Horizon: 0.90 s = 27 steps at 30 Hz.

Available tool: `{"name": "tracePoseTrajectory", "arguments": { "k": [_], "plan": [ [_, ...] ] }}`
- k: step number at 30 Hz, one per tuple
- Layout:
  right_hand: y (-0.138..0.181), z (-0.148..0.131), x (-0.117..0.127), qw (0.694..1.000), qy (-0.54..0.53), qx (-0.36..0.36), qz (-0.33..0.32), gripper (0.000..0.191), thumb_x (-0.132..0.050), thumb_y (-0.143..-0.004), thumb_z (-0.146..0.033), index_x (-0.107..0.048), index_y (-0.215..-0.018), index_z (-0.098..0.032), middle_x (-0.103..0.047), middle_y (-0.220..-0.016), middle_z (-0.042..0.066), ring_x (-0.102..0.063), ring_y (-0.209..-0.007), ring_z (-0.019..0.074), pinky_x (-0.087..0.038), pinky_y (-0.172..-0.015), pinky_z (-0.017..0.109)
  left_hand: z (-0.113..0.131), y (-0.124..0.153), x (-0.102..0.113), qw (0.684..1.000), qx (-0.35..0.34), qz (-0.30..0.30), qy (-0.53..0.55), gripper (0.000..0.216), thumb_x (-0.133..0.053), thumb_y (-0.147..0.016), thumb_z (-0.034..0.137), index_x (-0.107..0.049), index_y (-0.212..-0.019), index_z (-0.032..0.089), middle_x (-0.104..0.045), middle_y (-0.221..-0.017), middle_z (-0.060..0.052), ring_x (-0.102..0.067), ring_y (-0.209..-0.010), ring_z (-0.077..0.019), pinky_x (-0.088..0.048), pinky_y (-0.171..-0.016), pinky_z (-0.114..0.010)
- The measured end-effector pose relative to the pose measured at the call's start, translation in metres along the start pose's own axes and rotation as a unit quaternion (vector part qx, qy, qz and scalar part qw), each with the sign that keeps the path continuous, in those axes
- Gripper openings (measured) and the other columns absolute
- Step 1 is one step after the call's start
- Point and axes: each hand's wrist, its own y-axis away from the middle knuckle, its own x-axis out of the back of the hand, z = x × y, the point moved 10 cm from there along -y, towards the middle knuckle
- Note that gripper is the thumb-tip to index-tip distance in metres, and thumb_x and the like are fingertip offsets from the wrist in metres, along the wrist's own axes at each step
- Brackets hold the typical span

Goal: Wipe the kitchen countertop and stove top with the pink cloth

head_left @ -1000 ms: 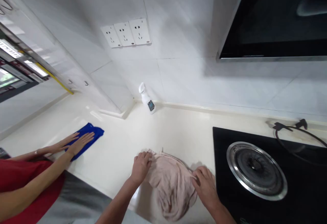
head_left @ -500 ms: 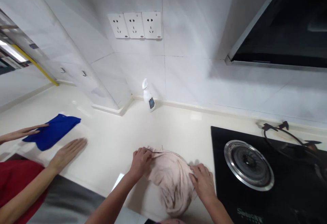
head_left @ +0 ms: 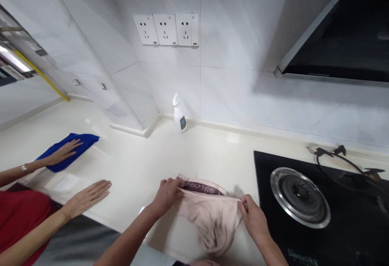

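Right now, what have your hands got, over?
Left hand and right hand gripping opposite edges of dark-streaked pale pink cloth, on white counter. Black gas hob just right of right hand. Co-worker's hand on blue cloth, off left.

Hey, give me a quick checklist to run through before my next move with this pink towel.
1. Grip: left hand and right hand both hold the top edge of the pale pink cloth towel: ok.
2. Towel clean: dark streaks run across it: not ok.
3. Clearance: the towel lies on the white counter, beside the black hob, not on it: ok.
4. Round steel burner off: no flame shows, but the controls are out of view: cannot tell.
5. Co-worker's hand, resting on the bright blue cloth, well apart from the towel: ok.
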Motion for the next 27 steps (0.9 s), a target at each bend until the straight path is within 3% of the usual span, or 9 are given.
{"name": "tracePoseTrajectory", "arguments": {
  "k": [3, 5, 11, 14, 17, 19, 21, 23, 27],
  "plan": [
    [-0.017, -0.011, 0.017, 0.999, -0.046, -0.010, 0.003, 0.030, -0.041, -0.090, -0.058, -0.046, -0.083, -0.029, -0.054, -0.056, -0.006, -0.054, -0.051, 0.0182, -0.037, -0.057, 0.033, -0.001, -0.016, 0.015, 1.000, -0.022, -0.003, -0.009, 0.012, -0.068, -0.087, 0.019, -0.070, -0.096, 0.024, -0.075, -0.099, -0.005, -0.065, -0.101, -0.0248, -0.039, -0.093, -0.040],
    [-0.033, -0.028, 0.032, 0.996, -0.089, 0.000, 0.000, 0.032, -0.041, -0.091, -0.061, -0.044, -0.084, -0.029, -0.054, -0.051, -0.008, -0.056, -0.047, 0.0177, -0.042, -0.057, 0.032, -0.002, -0.038, 0.040, 0.999, -0.030, 0.017, -0.013, 0.009, -0.064, -0.087, 0.016, -0.069, -0.083, 0.022, -0.073, -0.088, -0.006, -0.065, -0.094, -0.0245, -0.040, -0.089, -0.040],
    [-0.088, -0.097, 0.128, 0.975, -0.196, 0.042, 0.095, 0.042, -0.046, -0.093, -0.069, -0.042, -0.097, -0.028, -0.069, -0.068, -0.002, -0.069, -0.062, 0.0177, -0.054, -0.059, 0.030, 0.011, -0.115, 0.179, 0.979, -0.062, 0.192, 0.022, 0.022, -0.049, -0.098, 0.021, -0.069, -0.107, 0.020, -0.067, -0.107, -0.007, -0.063, -0.092, -0.0201, -0.046, -0.085, -0.035],
    [-0.089, -0.134, 0.189, 0.952, -0.230, 0.098, 0.179, 0.044, -0.055, -0.091, -0.068, -0.047, -0.100, -0.026, -0.073, -0.078, 0.001, -0.072, -0.074, 0.0180, -0.059, -0.072, 0.034, 0.029, -0.121, 0.245, 0.954, -0.090, 0.281, 0.052, 0.025, -0.045, -0.100, 0.022, -0.066, -0.113, 0.019, -0.065, -0.110, -0.006, -0.063, -0.099, -0.0189, -0.048, -0.088, -0.033],
    [-0.070, -0.154, 0.226, 0.935, -0.211, 0.146, 0.243, 0.039, -0.059, -0.092, -0.063, -0.051, -0.101, -0.026, -0.076, -0.098, 0.006, -0.074, -0.090, 0.0195, -0.060, -0.087, 0.040, 0.036, -0.104, 0.277, 0.929, -0.108, 0.338, 0.103, 0.025, -0.045, -0.102, 0.025, -0.065, -0.115, 0.020, -0.067, -0.111, -0.005, -0.063, -0.099, -0.0169, -0.051, -0.088, -0.031],
    [-0.056, -0.147, 0.226, 0.939, -0.182, 0.142, 0.254, 0.036, -0.058, -0.092, -0.061, -0.052, -0.100, -0.026, -0.076, -0.111, 0.008, -0.074, -0.098, 0.0207, -0.058, -0.092, 0.042, 0.028, -0.095, 0.265, 0.932, -0.096, 0.314, 0.157, 0.026, -0.046, -0.103, 0.031, -0.064, -0.118, 0.021, -0.069, -0.110, -0.004, -0.065, -0.088, -0.0150, -0.052, -0.081, -0.029],
    [-0.045, -0.126, 0.202, 0.955, -0.149, 0.123, 0.225, 0.036, -0.056, -0.093, -0.062, -0.052, -0.098, -0.027, -0.075, -0.115, 0.008, -0.073, -0.100, 0.0216, -0.057, -0.093, 0.042, 0.016, -0.089, 0.223, 0.953, -0.064, 0.225, 0.191, 0.029, -0.045, -0.104, 0.037, -0.064, -0.122, 0.023, -0.071, -0.114, -0.005, -0.066, -0.082, -0.0146, -0.053, -0.078, -0.028],
    [-0.031, -0.094, 0.158, 0.976, -0.110, 0.098, 0.161, 0.036, -0.051, -0.093, -0.063, -0.053, -0.096, -0.027, -0.075, -0.112, 0.009, -0.071, -0.097, 0.0216, -0.057, -0.089, 0.039, 0.006, -0.076, 0.163, 0.974, -0.033, 0.121, 0.190, 0.031, -0.043, -0.103, 0.037, -0.065, -0.120, 0.025, -0.073, -0.118, -0.005, -0.068, -0.085, -0.0161, -0.054, -0.079, -0.030],
    [0.021, -0.021, 0.051, 0.996, -0.082, 0.036, 0.015, 0.042, -0.042, -0.092, -0.067, -0.054, -0.085, -0.027, -0.067, -0.076, 0.004, -0.063, -0.068, 0.0185, -0.054, -0.068, 0.033, -0.005, -0.020, 0.058, 0.984, -0.011, 0.013, 0.176, 0.021, -0.050, -0.090, 0.025, -0.070, -0.097, 0.025, -0.077, -0.098, -0.005, -0.071, -0.087, -0.0210, -0.053, -0.084, -0.033]
  ]
}}
